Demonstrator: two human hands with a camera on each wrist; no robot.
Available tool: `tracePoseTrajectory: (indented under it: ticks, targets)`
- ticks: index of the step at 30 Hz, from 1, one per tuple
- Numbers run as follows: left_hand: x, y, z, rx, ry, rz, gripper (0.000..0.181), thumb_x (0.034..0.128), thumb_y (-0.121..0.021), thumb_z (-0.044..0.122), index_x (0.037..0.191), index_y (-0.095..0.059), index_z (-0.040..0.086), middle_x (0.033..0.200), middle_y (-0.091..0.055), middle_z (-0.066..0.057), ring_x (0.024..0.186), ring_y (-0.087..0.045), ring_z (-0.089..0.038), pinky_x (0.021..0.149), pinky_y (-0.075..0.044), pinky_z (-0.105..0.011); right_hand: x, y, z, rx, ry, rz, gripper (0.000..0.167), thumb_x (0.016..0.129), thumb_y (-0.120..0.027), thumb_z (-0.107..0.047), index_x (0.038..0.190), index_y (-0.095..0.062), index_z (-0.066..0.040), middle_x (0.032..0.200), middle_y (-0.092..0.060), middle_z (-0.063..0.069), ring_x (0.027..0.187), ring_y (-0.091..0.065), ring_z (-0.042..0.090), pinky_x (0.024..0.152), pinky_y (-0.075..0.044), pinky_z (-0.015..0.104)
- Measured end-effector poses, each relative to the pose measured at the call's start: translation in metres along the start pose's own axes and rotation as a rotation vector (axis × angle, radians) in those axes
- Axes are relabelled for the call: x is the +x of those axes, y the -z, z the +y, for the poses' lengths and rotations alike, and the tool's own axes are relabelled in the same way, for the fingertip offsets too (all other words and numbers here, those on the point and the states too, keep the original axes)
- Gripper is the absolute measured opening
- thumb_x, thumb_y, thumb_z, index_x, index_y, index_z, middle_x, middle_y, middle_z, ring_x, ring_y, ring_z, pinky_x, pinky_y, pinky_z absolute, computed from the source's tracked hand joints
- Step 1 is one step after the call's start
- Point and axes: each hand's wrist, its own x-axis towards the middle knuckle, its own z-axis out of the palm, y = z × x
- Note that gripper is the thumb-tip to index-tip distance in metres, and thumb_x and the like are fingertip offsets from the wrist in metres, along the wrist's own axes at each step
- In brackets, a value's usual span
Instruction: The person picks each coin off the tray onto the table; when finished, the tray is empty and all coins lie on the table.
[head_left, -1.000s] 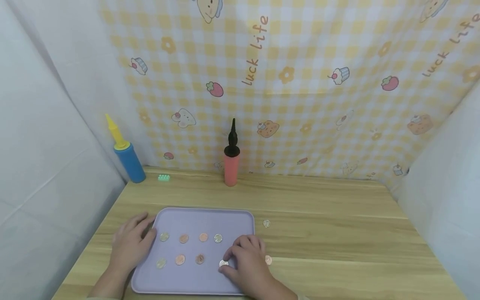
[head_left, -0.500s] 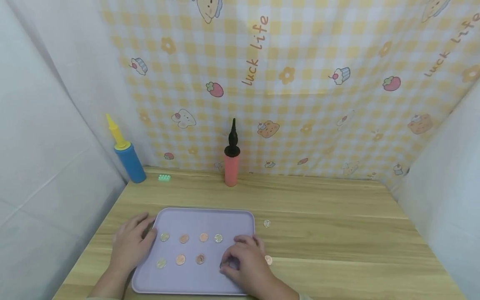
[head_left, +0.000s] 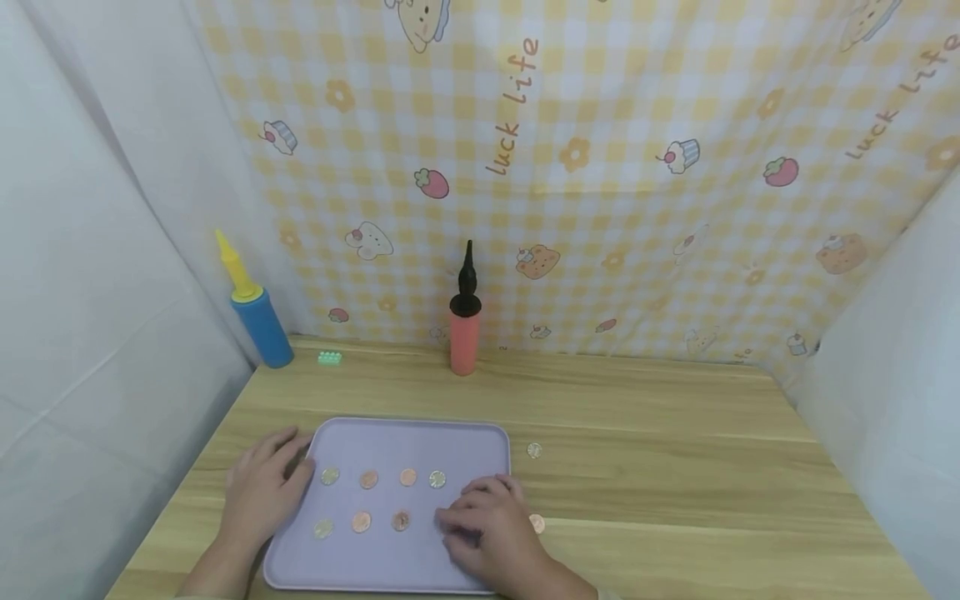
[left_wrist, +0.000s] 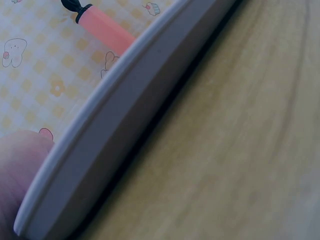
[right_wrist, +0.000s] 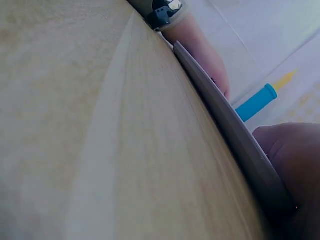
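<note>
A lilac tray (head_left: 405, 567) lies on the table with two rows of copper and silver coins (head_left: 362, 522) on it. Against its left rim rests my left hand (head_left: 261, 492), fingers extended and touching the edge. My right hand (head_left: 491, 529) is over the right part of the tray, its thumb and fingers curled together around a small coin that the fingers now hide. Just left of those fingertips lie a silver coin (head_left: 437, 479) and a dark copper coin (head_left: 401, 521). The right wrist view shows the tray's side (right_wrist: 235, 135) with part of the right hand behind it.
On the wooden table, right of the tray, lie a silver coin (head_left: 534, 450) and a copper coin (head_left: 537, 523). Along the back stand a blue hand pump (head_left: 262, 329) with a yellow top, a pink pump (head_left: 463, 342) and a small green brick (head_left: 329, 357). A checked curtain hangs behind.
The silver coin at my right fingertips lay visible on the tray, was tilted up between thumb and finger, and is now out of sight there. The left hand has stayed still.
</note>
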Motion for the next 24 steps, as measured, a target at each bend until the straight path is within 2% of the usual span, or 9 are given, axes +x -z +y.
tracePoseTrajectory:
  ticks: [3, 9, 17, 24]
  targets:
    - [0.0006, -0.0002, 0.0004, -0.001, 0.002, -0.004, 0.042, 0.1067, -0.059, 0.028, 0.139, -0.068, 0.003, 0.153, -0.051, -0.029, 0.137, -0.040, -0.061, 0.107, -0.025, -0.081, -0.0010, -0.0007, 0.0014, 0.037, -0.031, 0.020, 0.042, 0.069, -0.098, -0.013, 0.107, -0.085, -0.026, 0.101, -0.073, -0.022, 0.108, -0.060, 0.006, 0.099, -0.041, 0.050]
    - [0.0026, 0.0001, 0.0019, -0.002, 0.005, -0.011, 0.042, 0.1071, -0.058, 0.028, 0.140, -0.067, 0.003, 0.154, -0.050, -0.029, 0.138, -0.039, -0.060, 0.107, -0.025, -0.082, 0.0011, 0.0008, 0.0002, 0.074, -0.090, 0.053, 0.041, 0.073, -0.098, -0.011, 0.111, -0.085, -0.021, 0.104, -0.074, -0.020, 0.105, -0.058, 0.005, 0.095, -0.041, 0.041]
    - [0.0037, 0.0000, 0.0027, -0.004, -0.004, -0.011, 0.042, 0.1075, -0.057, 0.027, 0.140, -0.067, 0.002, 0.154, -0.050, -0.030, 0.138, -0.039, -0.060, 0.107, -0.024, -0.082, 0.0020, 0.0027, -0.0016, 0.095, -0.106, 0.047, 0.042, 0.074, -0.097, -0.010, 0.113, -0.085, -0.019, 0.104, -0.075, -0.019, 0.100, -0.058, 0.002, 0.093, -0.040, 0.037]
    - [-0.0009, 0.0017, 0.0045, -0.004, 0.007, -0.002, 0.041, 0.1061, -0.059, 0.025, 0.138, -0.068, 0.001, 0.152, -0.051, -0.030, 0.138, -0.040, -0.059, 0.107, -0.025, -0.081, -0.0014, 0.0024, -0.0025, 0.100, -0.098, 0.025, 0.039, 0.071, -0.100, -0.019, 0.107, -0.085, -0.023, 0.100, -0.075, -0.022, 0.097, -0.055, -0.002, 0.090, -0.037, 0.037]
